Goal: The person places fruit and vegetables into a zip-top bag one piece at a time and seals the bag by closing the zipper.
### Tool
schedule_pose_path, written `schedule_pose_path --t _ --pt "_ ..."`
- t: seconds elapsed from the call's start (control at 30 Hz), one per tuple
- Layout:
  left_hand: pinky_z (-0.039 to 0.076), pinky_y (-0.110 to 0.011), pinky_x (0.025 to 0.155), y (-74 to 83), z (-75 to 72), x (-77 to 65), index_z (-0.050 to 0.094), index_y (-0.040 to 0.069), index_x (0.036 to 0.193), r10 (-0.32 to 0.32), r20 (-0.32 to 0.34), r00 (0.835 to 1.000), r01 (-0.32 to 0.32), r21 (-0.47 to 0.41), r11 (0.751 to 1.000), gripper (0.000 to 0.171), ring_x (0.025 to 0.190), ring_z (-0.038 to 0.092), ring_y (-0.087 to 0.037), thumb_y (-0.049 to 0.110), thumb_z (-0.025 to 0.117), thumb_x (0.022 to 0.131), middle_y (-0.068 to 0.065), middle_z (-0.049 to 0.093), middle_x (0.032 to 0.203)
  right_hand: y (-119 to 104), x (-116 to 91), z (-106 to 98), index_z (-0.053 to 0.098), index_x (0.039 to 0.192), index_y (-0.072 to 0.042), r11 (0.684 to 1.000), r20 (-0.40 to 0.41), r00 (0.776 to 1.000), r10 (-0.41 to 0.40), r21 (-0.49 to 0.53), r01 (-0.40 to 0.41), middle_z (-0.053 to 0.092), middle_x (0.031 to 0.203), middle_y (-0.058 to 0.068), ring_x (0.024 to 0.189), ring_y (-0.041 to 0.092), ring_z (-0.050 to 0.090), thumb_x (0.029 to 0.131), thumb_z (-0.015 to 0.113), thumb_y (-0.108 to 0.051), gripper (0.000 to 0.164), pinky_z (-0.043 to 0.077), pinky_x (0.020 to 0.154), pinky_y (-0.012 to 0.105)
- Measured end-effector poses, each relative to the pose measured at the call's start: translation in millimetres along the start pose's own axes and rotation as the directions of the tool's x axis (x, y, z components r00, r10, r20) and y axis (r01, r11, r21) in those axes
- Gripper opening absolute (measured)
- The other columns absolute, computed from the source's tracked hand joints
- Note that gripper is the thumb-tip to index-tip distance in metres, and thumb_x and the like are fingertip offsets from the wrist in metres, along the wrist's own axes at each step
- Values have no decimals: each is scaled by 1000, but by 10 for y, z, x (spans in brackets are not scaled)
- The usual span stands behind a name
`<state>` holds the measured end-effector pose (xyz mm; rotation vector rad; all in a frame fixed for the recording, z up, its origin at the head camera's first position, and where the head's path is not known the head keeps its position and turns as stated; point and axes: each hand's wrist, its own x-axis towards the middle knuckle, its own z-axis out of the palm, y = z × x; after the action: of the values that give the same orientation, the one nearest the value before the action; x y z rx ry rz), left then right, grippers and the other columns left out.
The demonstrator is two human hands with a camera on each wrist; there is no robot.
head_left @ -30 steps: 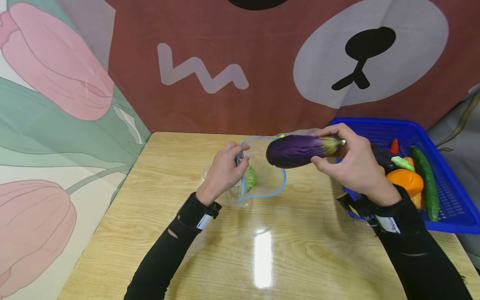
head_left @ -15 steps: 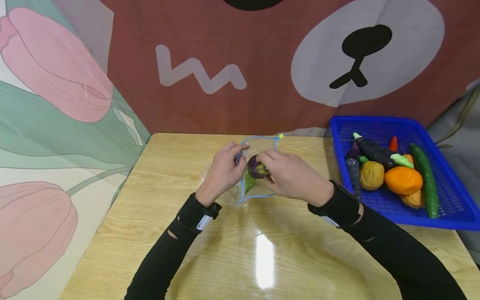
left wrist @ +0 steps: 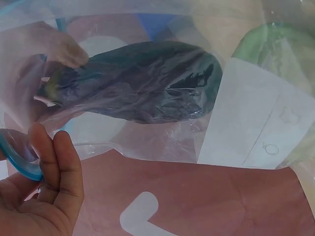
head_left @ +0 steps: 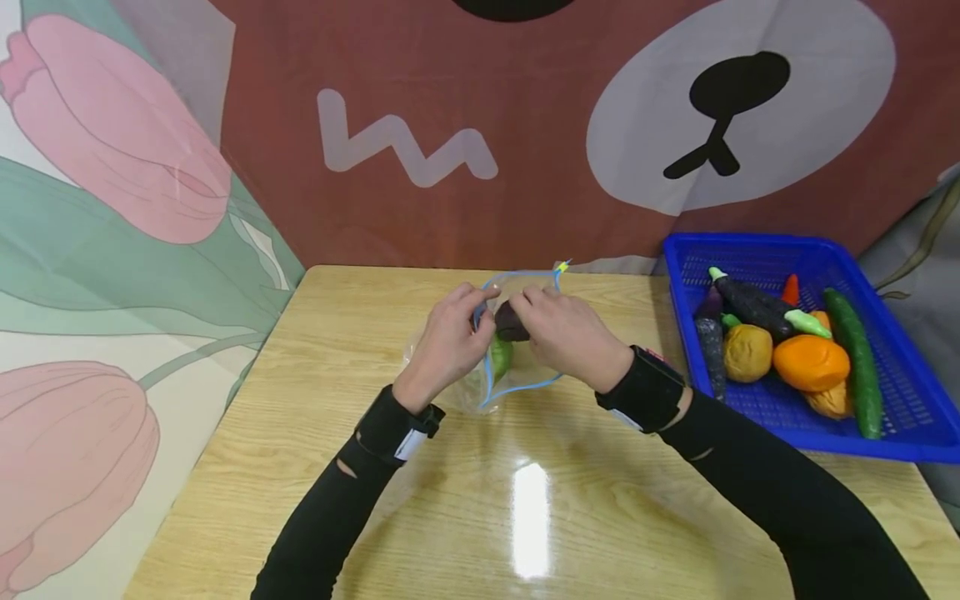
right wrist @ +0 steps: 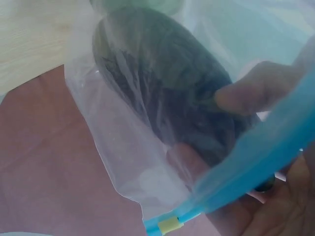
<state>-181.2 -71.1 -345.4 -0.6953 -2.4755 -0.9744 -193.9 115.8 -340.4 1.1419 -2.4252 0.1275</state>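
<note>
A clear zip bag (head_left: 525, 387) with a blue-edged mouth stands on the table, its mouth open toward me. My left hand (head_left: 442, 348) pinches the blue edge on the left side, which the left wrist view shows close up. Inside the bag, a purple eggplant (left wrist: 157, 81) is gripped near its stem end by my right hand (head_left: 570, 335), whose fingers reach in past the rim. Through the film in the right wrist view, the thumb and fingers hold the eggplant (right wrist: 152, 64). A green vegetable (head_left: 500, 360) lies deeper in the bag, partly hidden; its kind is unclear.
To the right, a blue plastic basket (head_left: 922, 400) holds a cucumber (head_left: 855, 367), an orange vegetable (head_left: 810, 362), a dark eggplant (head_left: 750, 304) and several others. The wooden table (head_left: 420, 517) meets a printed cloth (head_left: 525, 225) at its back edge. A yellow slider (right wrist: 170, 224) sits on the bag's zip.
My right hand has carried the eggplant leftward from beside the basket and into the bag's mouth, then a little deeper. The left hand has stayed on the bag's edge.
</note>
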Motion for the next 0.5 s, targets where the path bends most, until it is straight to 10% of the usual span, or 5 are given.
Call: schedule_pose_path --t 0.2,0.5 --pt "38 -26 55 5 1 11 66 -1 115 2 5 1000 -2 8 1000 31 60 44 -11 2 52 88 -2 51 79 -39 6 80 62 99 -1 1000 -14 1000 -22 -23 22 55 88 13 68 30 54 87 64 -2 13 46 47 33" --pt "38 -26 54 -10 4 2 64 1 119 -20 26 999 20 9 1000 31 59 43 -10 3 52 91 0 50 79 -78 -23 88 63 103 -4 982 97 994 -45 187 27 56 108 9 92 28 58 73 75 0 32 51 67 36"
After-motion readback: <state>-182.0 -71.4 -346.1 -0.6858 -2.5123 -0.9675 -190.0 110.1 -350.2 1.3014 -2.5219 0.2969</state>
